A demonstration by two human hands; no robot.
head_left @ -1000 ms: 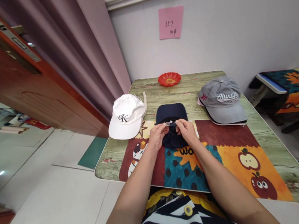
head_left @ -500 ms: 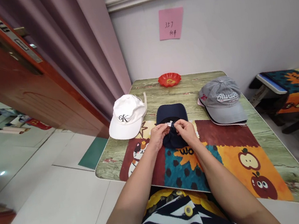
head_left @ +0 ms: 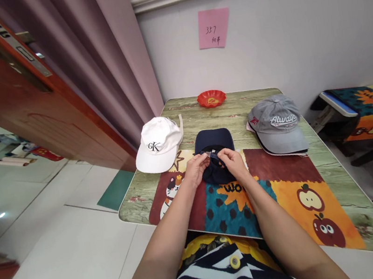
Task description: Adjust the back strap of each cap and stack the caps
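A navy baseball cap (head_left: 213, 139) lies upside down on the table in front of me, its brim toward the wall. Above its opening, my left hand (head_left: 196, 170) pinches a small metal buckle (head_left: 208, 154) at one side of the back strap. The fingers of my right hand (head_left: 233, 162) are closed on the dark strap (head_left: 214, 155) just beside the buckle. To the left sits a white cap (head_left: 158, 145) with black letters, its pale strap sticking up. A grey cap (head_left: 278, 118) reading "Always" rests on other caps at the right.
The wood-patterned table (head_left: 183, 121) carries a colourful printed mat (head_left: 282, 162) and, at the back, a red scalloped dish (head_left: 211, 98). A pink note (head_left: 214, 28) is on the wall. Left of the table are a curtain (head_left: 116, 51) and an open wooden door (head_left: 45, 119).
The strap between my fingers has turned slightly, and more of its dark band now shows beside the buckle. Both hands stay almost in place; the other caps have not moved.
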